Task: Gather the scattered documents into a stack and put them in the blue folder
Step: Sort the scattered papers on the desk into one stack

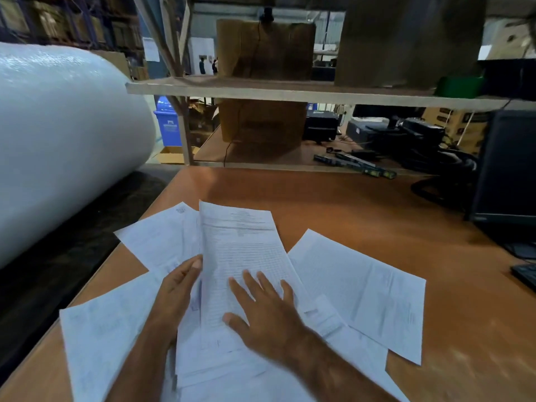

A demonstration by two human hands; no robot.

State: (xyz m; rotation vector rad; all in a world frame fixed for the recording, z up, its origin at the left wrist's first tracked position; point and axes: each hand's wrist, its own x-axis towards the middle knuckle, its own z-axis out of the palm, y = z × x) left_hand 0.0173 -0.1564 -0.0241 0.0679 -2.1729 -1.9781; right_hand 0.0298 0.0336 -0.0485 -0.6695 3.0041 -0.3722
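- On the orange-brown table [362,210], white printed sheets lie fanned out and overlapping near the front edge.
- The right hand [261,311] lies flat on the top sheet [240,248] of the middle pile, fingers straight and spread, thumb out to the side.
- The left hand [177,288] rests at the left edge of that sheet; its thumb lies along the paper's edge, and its fingers are hidden, so I cannot tell whether they grip anything.
- One loose sheet [362,288] lies to the right of the pile, angled, with a visible fold line.
- Another sheet [162,236] pokes out behind the left hand, and a large one [98,338] lies at the near left corner of the table.
- A huge white roll [61,134] of wrapped material lies to the left, beside the table.
- Behind the table stands a wooden shelf [290,92] carrying brown cardboard boxes [265,49], with another box below.
- At the right stand a dark monitor [507,169], the corner of a keyboard [525,274], and tangled black cables [443,175].
- A blue bin [168,123] stands on the floor far back, in what looks like a warehouse with racks.
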